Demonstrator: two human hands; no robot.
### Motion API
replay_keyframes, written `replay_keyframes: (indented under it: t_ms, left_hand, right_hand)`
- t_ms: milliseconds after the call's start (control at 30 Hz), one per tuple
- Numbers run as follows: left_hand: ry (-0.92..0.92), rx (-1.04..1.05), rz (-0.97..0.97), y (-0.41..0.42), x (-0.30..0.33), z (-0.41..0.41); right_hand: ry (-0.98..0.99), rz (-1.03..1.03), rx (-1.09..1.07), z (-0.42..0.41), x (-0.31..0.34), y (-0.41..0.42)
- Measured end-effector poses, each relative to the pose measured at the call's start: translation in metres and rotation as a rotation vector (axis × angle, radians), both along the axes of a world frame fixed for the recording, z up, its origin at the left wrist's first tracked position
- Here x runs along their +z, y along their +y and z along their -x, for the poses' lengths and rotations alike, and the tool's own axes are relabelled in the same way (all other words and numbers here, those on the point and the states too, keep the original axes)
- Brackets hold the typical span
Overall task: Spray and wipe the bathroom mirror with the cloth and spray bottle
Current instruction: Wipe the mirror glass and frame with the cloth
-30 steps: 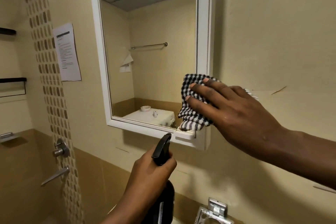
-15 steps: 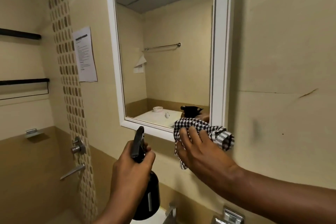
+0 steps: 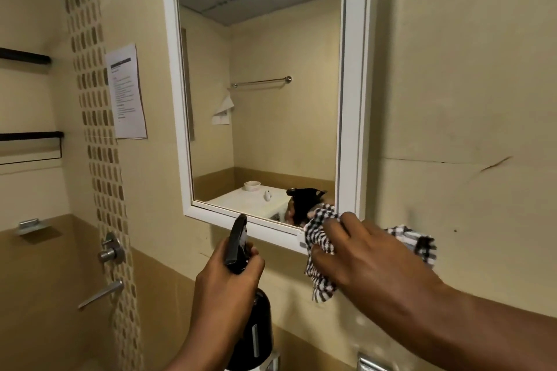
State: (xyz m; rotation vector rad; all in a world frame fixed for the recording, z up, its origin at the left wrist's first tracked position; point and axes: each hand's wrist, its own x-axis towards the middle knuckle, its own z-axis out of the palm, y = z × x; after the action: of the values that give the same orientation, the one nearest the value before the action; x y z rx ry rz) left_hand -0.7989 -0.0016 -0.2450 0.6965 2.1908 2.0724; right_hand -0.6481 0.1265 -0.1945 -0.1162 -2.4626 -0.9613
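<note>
Bottle [image 3: 251,331] nearest, black, upright in the left hand [image 3: 224,289], whose fingers wrap its neck below the trigger head, nozzle raised toward the mirror's bottom edge. Just beyond and to the right, the right hand [image 3: 366,253] grips a bunched black-and-white checked cloth [image 3: 321,238] and presses it on the lower right corner of the white frame, one end trailing right along the wall. The mirror [image 3: 265,84] hangs on the beige wall. A printed sheet [image 3: 126,92] is stuck to the wall left of it.
</note>
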Motion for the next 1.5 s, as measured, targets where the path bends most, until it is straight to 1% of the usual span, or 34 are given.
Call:
replay_keyframes:
  t_ms: [67, 167, 233, 300, 433, 600, 733, 800, 967, 1267, 1433, 1500]
  left_hand:
    - [0.017, -0.026, -0.003, 0.0, 0.006, -0.001]
    - [0.032, -0.078, 0.0, 0.001, 0.015, -0.007]
    - [0.057, -0.129, -0.003, 0.002, 0.023, -0.013]
    - [0.094, -0.177, 0.002, 0.003, 0.032, -0.019]
    - [0.17, -0.256, 0.014, 0.006, 0.051, -0.031]
    - [0.164, -0.294, -0.027, 0.011, 0.075, -0.041]
    - [0.19, -0.288, -0.043, 0.013, 0.094, -0.046]
    - [0.176, -0.279, -0.058, 0.012, 0.103, -0.046]
    - [0.18, -0.337, -0.117, 0.014, 0.118, -0.04]
    - [0.206, -0.287, -0.161, 0.018, 0.155, -0.025]
    - [0.314, -0.229, -0.12, 0.021, 0.171, -0.015]
    - [0.368, -0.248, -0.117, 0.022, 0.179, -0.014]
  right_hand:
    - [0.141, 0.025, 0.068, -0.009, 0.022, 0.001]
    - [0.393, -0.124, 0.131, -0.016, 0.074, 0.005]
    - [0.513, -0.19, 0.133, -0.018, 0.108, 0.007]
    - [0.598, -0.228, 0.133, -0.019, 0.135, 0.008]
    - [0.694, -0.289, 0.147, -0.02, 0.169, 0.005]
    - [0.699, -0.342, 0.144, -0.018, 0.18, 0.001]
    - [0.689, -0.341, 0.142, -0.018, 0.181, 0.001]
    - [0.688, -0.34, 0.137, -0.02, 0.182, 0.002]
    - [0.707, -0.327, 0.129, -0.024, 0.186, 0.005]
    - [0.741, -0.323, 0.107, -0.027, 0.195, 0.008]
    - [0.74, -0.331, 0.116, -0.029, 0.196, 0.008]
    - [0.742, -0.336, 0.116, -0.03, 0.195, 0.009]
